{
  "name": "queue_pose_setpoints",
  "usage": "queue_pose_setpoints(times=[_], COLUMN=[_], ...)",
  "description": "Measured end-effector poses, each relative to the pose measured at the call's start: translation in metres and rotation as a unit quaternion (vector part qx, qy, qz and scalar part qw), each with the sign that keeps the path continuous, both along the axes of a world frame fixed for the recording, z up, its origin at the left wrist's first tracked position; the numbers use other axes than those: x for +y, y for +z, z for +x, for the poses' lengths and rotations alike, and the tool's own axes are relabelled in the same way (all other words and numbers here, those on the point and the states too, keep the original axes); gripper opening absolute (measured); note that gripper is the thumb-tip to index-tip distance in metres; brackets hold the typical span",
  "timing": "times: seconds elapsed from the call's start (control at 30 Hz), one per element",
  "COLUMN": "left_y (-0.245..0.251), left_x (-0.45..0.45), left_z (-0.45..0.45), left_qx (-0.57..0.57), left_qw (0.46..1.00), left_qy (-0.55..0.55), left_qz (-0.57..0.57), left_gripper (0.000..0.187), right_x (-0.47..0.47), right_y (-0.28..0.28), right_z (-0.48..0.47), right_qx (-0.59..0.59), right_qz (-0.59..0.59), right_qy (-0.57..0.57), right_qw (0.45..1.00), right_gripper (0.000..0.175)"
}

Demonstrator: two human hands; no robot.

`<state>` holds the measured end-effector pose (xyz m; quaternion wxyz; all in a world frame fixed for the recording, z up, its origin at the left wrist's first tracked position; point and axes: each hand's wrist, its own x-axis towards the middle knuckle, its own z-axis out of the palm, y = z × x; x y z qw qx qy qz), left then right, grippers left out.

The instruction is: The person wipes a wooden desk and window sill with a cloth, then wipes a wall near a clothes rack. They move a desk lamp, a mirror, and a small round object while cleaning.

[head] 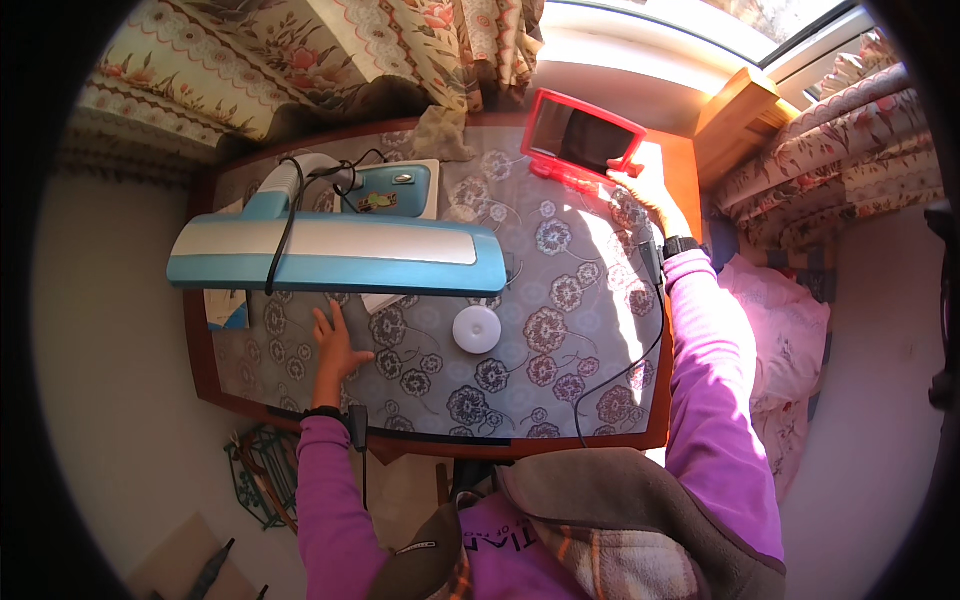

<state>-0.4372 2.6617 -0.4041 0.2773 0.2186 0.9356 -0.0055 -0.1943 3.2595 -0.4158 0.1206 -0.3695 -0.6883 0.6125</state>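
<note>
At the back right of the table, my right hand (641, 187) touches the lower right corner of a red-framed tabletop mirror (581, 136), its fingers at the frame and the red base; how firmly it grips is hard to see. My left hand (337, 346) is over the patterned tablecloth (450, 367) with its fingers spread and nothing in it. Just beyond it stands a blue and white desk lamp (337, 253), a black cord looped round its head. A round white lidded container (477, 330) sits near the table's middle, between my hands.
The lamp's blue base (390, 191) is at the back. A crumpled beige cloth (442, 133) lies at the rear edge, below floral curtains (300, 60). A booklet (227, 309) lies at the left. A black cable (600, 386) runs from my right wrist. Pink fabric (772, 322) is beyond the right edge.
</note>
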Motion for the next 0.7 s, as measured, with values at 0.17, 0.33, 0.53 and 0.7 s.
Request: queue_pose_setpoints(times=[0.17,0.33,0.53,0.7], left_y=[0.001,0.001,-0.001,-0.005], left_x=[0.000,0.001,0.001,-0.003], left_z=[0.000,-0.001,-0.001,-0.001], left_qx=[-0.001,0.004,0.008,0.017], left_qw=[1.000,1.000,1.000,0.999], left_qy=[0.003,-0.011,-0.012,-0.031], left_qz=[0.004,0.013,-0.021,-0.016], left_gripper=[0.141,0.141,0.140,0.132], right_x=[-0.011,-0.077,-0.169,-0.168], right_y=[0.005,0.031,0.045,0.017], right_z=[0.006,0.007,-0.113,-0.234], right_qx=[0.001,0.098,0.126,0.119], right_qz=[0.138,0.316,0.387,0.518], right_qy=[-0.082,-0.333,0.030,0.115], right_qw=[0.987,0.883,0.913,0.839], right_gripper=[0.035,0.026,0.017,0.045])
